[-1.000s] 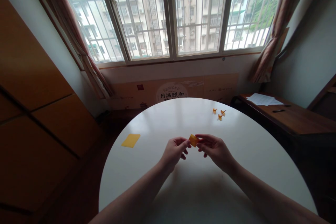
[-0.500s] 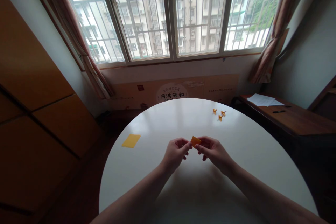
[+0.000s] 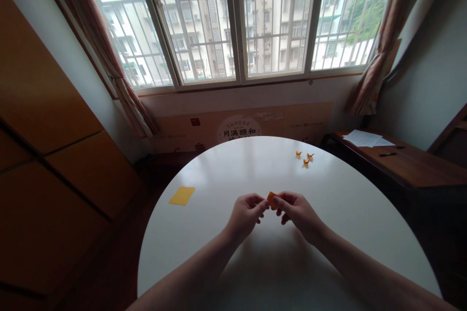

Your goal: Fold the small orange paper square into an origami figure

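The left hand (image 3: 245,215) and right hand (image 3: 301,213) pinch a small orange paper (image 3: 270,196) between them over the white worktop (image 3: 346,204).

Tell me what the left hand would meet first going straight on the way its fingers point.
First the small folded orange paper, which the left hand seems to touch at its edge; just beyond comes the right hand, holding that paper. Depth is hard to judge here.
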A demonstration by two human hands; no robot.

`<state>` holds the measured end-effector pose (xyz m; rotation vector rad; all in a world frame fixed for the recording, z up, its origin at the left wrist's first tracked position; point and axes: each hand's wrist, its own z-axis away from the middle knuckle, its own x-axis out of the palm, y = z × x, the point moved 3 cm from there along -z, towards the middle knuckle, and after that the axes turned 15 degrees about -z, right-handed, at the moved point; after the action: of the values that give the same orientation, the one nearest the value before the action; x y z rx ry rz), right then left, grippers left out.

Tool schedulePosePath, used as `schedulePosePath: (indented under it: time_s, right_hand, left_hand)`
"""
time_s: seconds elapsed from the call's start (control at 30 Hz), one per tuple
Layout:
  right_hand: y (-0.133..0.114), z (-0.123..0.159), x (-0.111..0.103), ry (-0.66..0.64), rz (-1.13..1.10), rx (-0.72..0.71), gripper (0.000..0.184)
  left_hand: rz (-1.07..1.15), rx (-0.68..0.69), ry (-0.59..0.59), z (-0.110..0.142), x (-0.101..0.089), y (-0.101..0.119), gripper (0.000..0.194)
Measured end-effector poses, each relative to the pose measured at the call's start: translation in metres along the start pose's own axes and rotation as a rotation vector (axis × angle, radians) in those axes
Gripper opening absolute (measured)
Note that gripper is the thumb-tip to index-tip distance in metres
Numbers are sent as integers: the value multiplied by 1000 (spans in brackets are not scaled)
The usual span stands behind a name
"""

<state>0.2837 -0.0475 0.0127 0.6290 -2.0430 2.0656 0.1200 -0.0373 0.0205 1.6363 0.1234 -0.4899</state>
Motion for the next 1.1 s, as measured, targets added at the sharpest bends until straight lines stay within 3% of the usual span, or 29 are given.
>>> schedulePosePath:
  time_s: [0.67,1.1]
  right_hand:
    - [-4,1,1,103,-53,-4,35]
    - [-1,0,6,-30,131,-1,31]
  left_hand:
    - [-15,-16,-38,1,1,2,32]
    - [-37,38,-21,0,-1,-1,25]
